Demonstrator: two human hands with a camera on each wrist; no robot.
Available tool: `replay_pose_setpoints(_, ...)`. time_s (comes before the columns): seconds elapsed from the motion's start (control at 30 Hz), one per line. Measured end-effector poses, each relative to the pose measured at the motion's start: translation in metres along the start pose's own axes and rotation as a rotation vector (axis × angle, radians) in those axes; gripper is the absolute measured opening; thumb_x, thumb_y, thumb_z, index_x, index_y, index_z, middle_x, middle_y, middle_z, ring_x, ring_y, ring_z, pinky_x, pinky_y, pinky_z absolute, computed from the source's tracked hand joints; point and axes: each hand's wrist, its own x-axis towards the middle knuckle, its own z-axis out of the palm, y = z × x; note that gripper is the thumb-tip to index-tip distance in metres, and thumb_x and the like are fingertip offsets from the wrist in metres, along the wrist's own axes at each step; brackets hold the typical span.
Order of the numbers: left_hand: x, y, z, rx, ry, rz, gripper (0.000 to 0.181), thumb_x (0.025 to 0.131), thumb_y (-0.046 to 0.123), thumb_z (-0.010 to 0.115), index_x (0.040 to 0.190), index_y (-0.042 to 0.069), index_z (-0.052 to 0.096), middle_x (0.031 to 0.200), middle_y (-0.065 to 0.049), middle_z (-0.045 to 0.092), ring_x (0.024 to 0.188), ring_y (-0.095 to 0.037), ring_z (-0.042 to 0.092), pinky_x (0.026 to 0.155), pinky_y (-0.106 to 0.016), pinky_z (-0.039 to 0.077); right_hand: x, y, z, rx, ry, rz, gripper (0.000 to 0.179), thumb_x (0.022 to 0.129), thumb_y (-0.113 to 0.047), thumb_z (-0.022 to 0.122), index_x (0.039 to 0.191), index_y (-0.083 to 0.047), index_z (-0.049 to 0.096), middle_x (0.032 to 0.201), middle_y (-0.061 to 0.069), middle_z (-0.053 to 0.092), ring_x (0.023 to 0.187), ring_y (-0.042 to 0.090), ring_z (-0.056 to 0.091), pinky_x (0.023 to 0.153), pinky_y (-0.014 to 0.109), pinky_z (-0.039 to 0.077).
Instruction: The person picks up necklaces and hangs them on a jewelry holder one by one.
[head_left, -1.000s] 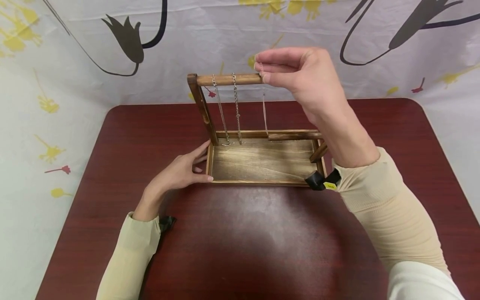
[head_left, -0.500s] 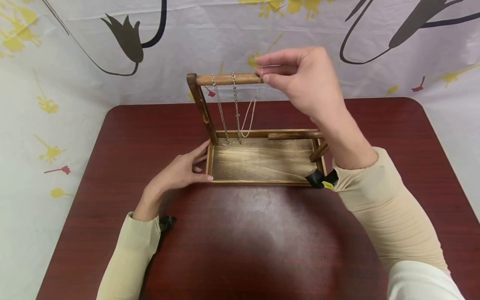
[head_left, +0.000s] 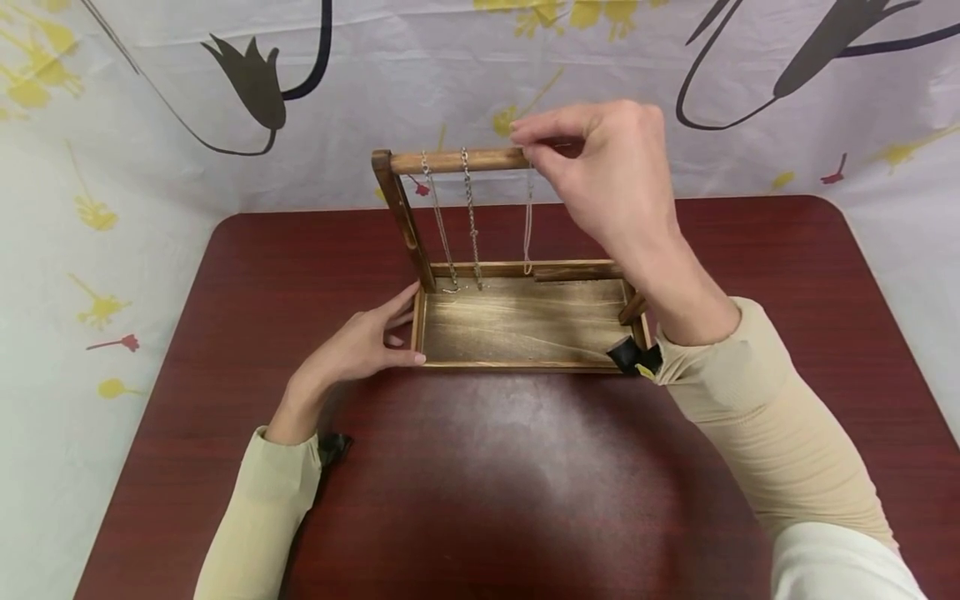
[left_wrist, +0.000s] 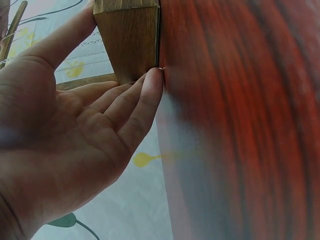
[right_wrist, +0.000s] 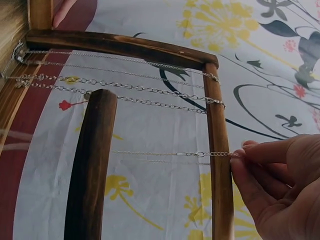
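A wooden necklace stand (head_left: 525, 317) with a shallow tray base stands on the table. My left hand (head_left: 360, 340) holds its left end, thumb at the front corner and a finger at the back corner; the left wrist view shows the fingers against the tray's end (left_wrist: 131, 42). At the top bar (head_left: 442, 161), my right hand (head_left: 611, 171) pinches the end of a thin necklace (right_wrist: 190, 154) between thumb and index finger. That necklace hangs below the bar. Two more, a fine chain necklace (head_left: 441, 221) and a thicker-linked chain necklace (head_left: 472, 221), hang over the bar further left.
The stand's left post (head_left: 405, 221) rises from the tray. A lower wooden bar (head_left: 577, 271) lies toward the right, partly behind my right forearm. The dark red table (head_left: 480, 483) meets a patterned cloth (head_left: 360, 75) at the back.
The thin necklace swung left, then came back to hang straight down, nearer the right hand. My right hand's fingers have drawn closer together at the bar. The left hand stays put.
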Motion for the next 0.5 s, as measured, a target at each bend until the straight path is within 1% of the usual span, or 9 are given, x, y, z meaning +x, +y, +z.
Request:
replay_pose_setpoints(0.07, 0.0, 0.0002, 0.0, 0.001, 0.001, -0.004, 0.104, 0.084, 0.031, 0.082, 0.16, 0.035, 0.012, 0.149, -0.007, 0.048, 0.105, -0.022, 0.068, 0.095, -0.043, 0.051, -0.0019, -0.0005, 0.0001, -0.01, -0.007, -0.006, 0.015, 0.094, -0.017, 0.069, 0.099, -0.023, 0.082, 0.102, -0.011, 0.075, 0.085, -0.003, 0.069, 0.067, 0.014, 0.049)
replay_pose_setpoints(0.17, 0.0001, 0.0002, 0.0001, 0.001, 0.0, -0.003, 0.104, 0.084, 0.031, 0.082, 0.16, 0.035, 0.012, 0.149, -0.008, 0.047, 0.105, -0.022, 0.067, 0.095, -0.043, 0.051, -0.004, -0.0004, -0.0003, -0.01, -0.026, 0.004, 0.018, 0.093, -0.016, 0.068, 0.103, -0.025, 0.081, 0.102, -0.011, 0.075, 0.084, 0.0, 0.069, 0.055, 0.016, 0.042)
replay_pose_setpoints(0.23, 0.0001, -0.0002, 0.0002, 0.003, -0.001, -0.004, 0.104, 0.083, 0.032, 0.082, 0.16, 0.035, 0.012, 0.149, -0.007, 0.047, 0.105, -0.022, 0.067, 0.095, -0.043, 0.051, -0.0046, 0.0, -0.0009, 0.027, -0.033, 0.015, 0.021, 0.092, -0.014, 0.069, 0.105, -0.025, 0.08, 0.101, -0.01, 0.075, 0.083, 0.004, 0.07, 0.052, 0.018, 0.04)
replay_pose_setpoints(0.3, 0.0003, -0.0009, 0.0002, 0.003, -0.003, 0.002, 0.104, 0.083, 0.032, 0.082, 0.16, 0.034, 0.012, 0.15, -0.008, 0.047, 0.106, -0.022, 0.067, 0.095, -0.043, 0.051, -0.0045, 0.0009, -0.0018, 0.08, -0.037, 0.033, 0.022, 0.091, -0.012, 0.071, 0.107, -0.024, 0.08, 0.101, -0.007, 0.076, 0.082, 0.007, 0.071, 0.054, 0.016, 0.043)
replay_pose_setpoints(0.4, 0.0005, -0.0012, 0.0002, 0.002, -0.003, 0.003, 0.104, 0.083, 0.032, 0.082, 0.16, 0.035, 0.012, 0.15, -0.007, 0.047, 0.106, -0.022, 0.067, 0.095, -0.043, 0.051, -0.004, 0.0027, -0.003, 0.184, -0.036, 0.058, 0.021, 0.089, -0.01, 0.074, 0.107, -0.02, 0.08, 0.099, -0.003, 0.076, 0.082, 0.008, 0.071, 0.066, 0.015, 0.051)
replay_pose_setpoints(0.47, 0.0006, -0.001, 0.0, 0.0, -0.003, 0.005, 0.104, 0.083, 0.032, 0.082, 0.16, 0.034, 0.013, 0.15, -0.007, 0.047, 0.106, -0.022, 0.067, 0.095, -0.043, 0.051, -0.0041, 0.0042, -0.0038, 0.235, -0.037, 0.071, 0.021, 0.088, -0.011, 0.075, 0.107, -0.019, 0.08, 0.096, -0.001, 0.076, 0.082, 0.007, 0.071, 0.071, 0.016, 0.053)
replay_pose_setpoints(0.5, 0.0006, -0.0007, -0.0002, 0.0, -0.004, 0.006, 0.104, 0.083, 0.032, 0.082, 0.16, 0.035, 0.012, 0.15, -0.007, 0.046, 0.106, -0.022, 0.067, 0.095, -0.043, 0.051, -0.0045, 0.0049, -0.0041, 0.249, -0.037, 0.075, 0.022, 0.087, -0.012, 0.076, 0.107, -0.019, 0.079, 0.094, 0.0, 0.076, 0.08, 0.006, 0.071, 0.072, 0.017, 0.053)
